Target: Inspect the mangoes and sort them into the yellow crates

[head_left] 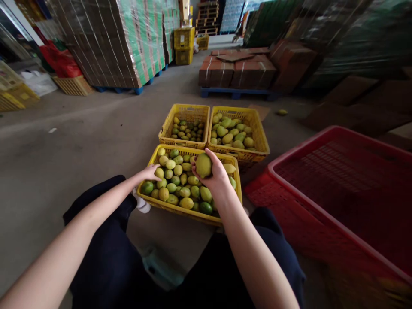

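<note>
Grey floor (106, 137); right hand (219, 172), fingers grasping rounded yellow-green fruit (203, 165) mid-frame, long axis roughly up-down; left hand (150, 172), fingers spread, centre-left.

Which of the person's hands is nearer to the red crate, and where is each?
Right. The right hand holds a yellow-green fruit over the nearest yellow crate, left of the red crate. The left hand is farther, over that yellow crate's left side.
</note>
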{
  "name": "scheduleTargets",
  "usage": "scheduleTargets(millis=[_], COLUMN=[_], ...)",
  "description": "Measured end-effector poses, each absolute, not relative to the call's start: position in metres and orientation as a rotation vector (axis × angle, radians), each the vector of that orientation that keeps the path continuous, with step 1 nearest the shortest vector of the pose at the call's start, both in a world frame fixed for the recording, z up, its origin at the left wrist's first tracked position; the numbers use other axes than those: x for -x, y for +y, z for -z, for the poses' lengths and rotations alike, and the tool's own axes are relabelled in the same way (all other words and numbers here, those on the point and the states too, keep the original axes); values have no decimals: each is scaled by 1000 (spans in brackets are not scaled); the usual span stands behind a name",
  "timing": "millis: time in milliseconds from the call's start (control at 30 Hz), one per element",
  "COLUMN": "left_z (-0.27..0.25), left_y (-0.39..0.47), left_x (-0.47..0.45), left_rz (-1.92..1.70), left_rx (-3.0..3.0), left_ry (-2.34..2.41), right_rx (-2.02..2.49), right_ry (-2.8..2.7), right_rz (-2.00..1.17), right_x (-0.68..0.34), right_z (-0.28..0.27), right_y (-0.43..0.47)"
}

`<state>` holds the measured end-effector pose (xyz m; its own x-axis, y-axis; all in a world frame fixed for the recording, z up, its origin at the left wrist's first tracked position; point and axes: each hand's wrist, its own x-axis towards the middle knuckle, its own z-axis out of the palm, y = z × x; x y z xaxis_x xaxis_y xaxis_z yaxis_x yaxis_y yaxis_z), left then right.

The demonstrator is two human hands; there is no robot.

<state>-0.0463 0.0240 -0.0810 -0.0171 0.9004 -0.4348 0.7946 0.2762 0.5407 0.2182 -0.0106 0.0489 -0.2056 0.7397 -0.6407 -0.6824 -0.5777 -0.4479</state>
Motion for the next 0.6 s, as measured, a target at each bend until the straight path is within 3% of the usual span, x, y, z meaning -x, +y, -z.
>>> scheduleTargets(millis=[233,600], left_z=[109,89], left_y=[38,42], left_x=[50,27], left_rz=[-145,-334], left_rx=[-1702,-1583], left_ry=[1752,1612], right_rx=[1010,1000], right_ry=[3,-7], right_rz=[-1859,-1845], right_x=[-245,-255], right_z=[-51,-51], right_y=[-11,-17])
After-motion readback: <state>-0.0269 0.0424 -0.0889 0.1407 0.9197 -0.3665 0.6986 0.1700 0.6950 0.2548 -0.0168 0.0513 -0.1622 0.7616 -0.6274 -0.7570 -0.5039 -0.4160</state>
